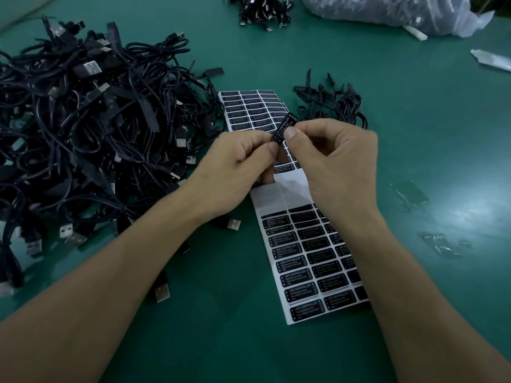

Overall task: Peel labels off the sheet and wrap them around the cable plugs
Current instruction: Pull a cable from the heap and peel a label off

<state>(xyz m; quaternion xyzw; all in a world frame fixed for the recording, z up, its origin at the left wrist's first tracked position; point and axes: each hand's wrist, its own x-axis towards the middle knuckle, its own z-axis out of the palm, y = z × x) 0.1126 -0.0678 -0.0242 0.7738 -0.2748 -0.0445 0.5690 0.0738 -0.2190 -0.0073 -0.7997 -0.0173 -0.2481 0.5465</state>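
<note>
1. Currently, a black label (284, 128) printed "LED CONTROLLER" is pinched from both sides: the left hand (237, 158) grips its lower end between thumb and curled fingers, and the right hand (331, 161) nips its edge between thumb tip and forefinger.
2. Both grips are narrow, with the remaining fingers curled in. The label is held tilted, upper end pointing away and to the right.
3. Whether a plug sits under the label cannot be told, as it is hidden by the fingers.
4. The label is held above the label sheet (304, 258), clear of it, over a bare white backing patch.
5. The sheet is laid on the green table (414, 120), running from the far middle towards the near right; rows of labels are seen beyond and nearer than the hands.
6. A large cable pile (83, 120) is heaped to the left, touching the left forearm's side of the sheet; a loose USB plug (233, 224) is seen just beside the left wrist.
7. A small cable bundle (340, 106) is placed just beyond the right hand.
8. Clear plastic scraps (409, 194) are scattered to the right, and a plastic bag (387, 12) is seen at the far edge.
</note>
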